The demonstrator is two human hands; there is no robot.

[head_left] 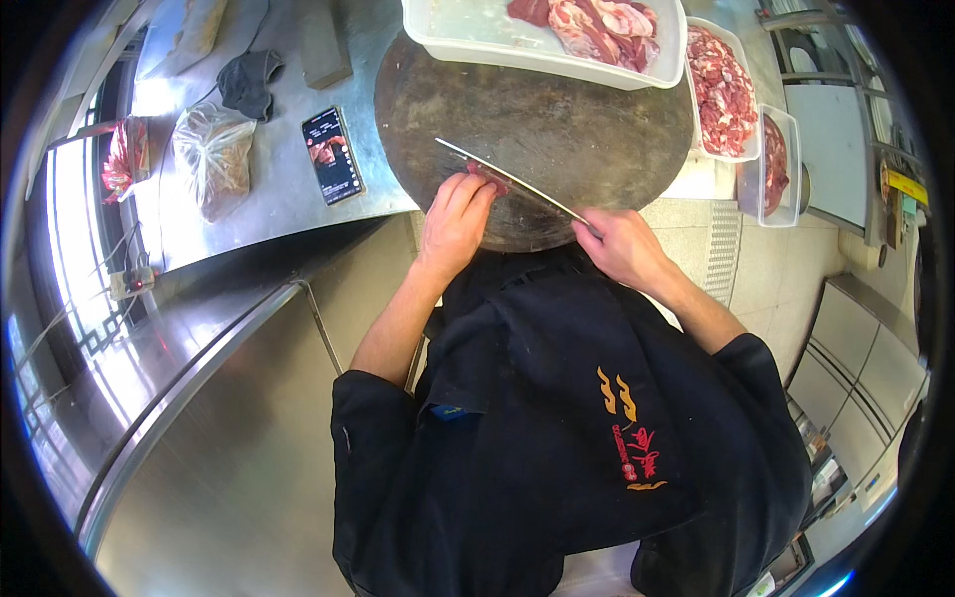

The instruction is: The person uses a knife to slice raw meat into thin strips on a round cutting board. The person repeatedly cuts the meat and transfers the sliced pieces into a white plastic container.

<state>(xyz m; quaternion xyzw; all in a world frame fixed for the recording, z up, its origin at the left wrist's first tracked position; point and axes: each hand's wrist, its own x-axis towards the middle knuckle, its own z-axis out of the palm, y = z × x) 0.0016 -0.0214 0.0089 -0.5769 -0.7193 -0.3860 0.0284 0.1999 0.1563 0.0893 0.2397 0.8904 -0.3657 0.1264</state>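
Observation:
My right hand (615,242) grips the handle of a knife (515,180), whose blade slants up and left across a round wooden chopping block (537,112). Under and beside the blade lies a small piece of red raw meat (489,178). My left hand (456,220) presses its fingertips on this meat near the block's front left edge. Its fingers partly cover the piece. At the block's far side stands a white plastic tub (477,37) with large chunks of raw meat (597,30) in it.
Right of the block stand a tub of cut meat (722,93) and a smaller clear container (783,201) with meat. On the steel table to the left lie a phone (332,157), a tied plastic bag (215,160), a dark cloth (248,82) and a grey block (323,45).

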